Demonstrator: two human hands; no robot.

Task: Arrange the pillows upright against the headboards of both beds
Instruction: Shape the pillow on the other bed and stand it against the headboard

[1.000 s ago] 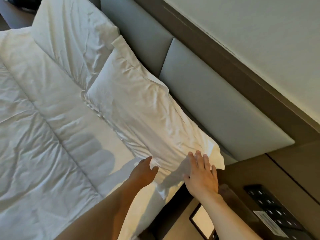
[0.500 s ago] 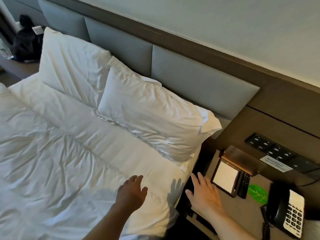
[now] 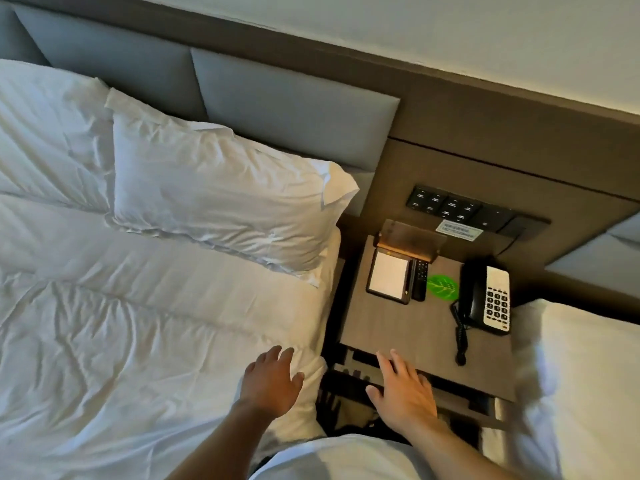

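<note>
Two white pillows lean against the grey padded headboard (image 3: 291, 109) of the left bed. The nearer pillow (image 3: 214, 192) reaches the bed's right edge; the farther pillow (image 3: 45, 133) is cut off at the left. My left hand (image 3: 272, 382) hovers open over the white duvet (image 3: 138, 341) near the bed's right edge. My right hand (image 3: 403, 393) is open, fingers spread, above the nightstand's front edge. Neither hand touches a pillow. At the right edge lies white bedding of the second bed (image 3: 581, 375), below a second grey headboard panel (image 3: 602, 261).
Between the beds stands a wooden nightstand (image 3: 408, 330) with a notepad (image 3: 389, 280), a remote (image 3: 420, 280), a green leaf coaster (image 3: 442, 287) and a black phone (image 3: 486, 296). A switch panel (image 3: 460, 211) is on the wall above it. My white shirt (image 3: 339, 459) shows at the bottom.
Both hands have let go of the nearer pillow and drawn back from it. The view has swung right, bringing the nightstand and the second bed into sight.
</note>
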